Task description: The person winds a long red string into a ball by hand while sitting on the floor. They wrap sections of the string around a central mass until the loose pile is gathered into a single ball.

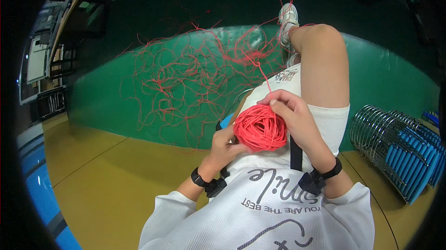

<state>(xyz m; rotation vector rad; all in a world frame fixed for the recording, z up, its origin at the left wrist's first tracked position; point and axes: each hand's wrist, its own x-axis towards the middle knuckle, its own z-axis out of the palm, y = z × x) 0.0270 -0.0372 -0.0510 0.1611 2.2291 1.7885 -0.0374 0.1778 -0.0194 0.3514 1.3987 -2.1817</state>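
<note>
A ball of red cord (261, 128) rests in front of my body, over my lap. My left hand (225, 147) grips its left side, with the thumb along the lower edge and the other fingers partly hidden behind. At the ball's upper right, my right hand (289, 109) pinches a strand of the red cord between thumb and forefinger. From that pinch the strand (263, 74) runs up and forward to a big loose tangle of red cord (186, 80), spread over the green floor ahead and to the left.
Some cord loops around my shoe (288, 17) and bent leg. Stacked chairs with chrome frames and blue seats (402, 150) lie on the right. A yellow floor band (107, 175) meets the green floor (100, 106). Dark-framed furniture (51, 59) lines the left side.
</note>
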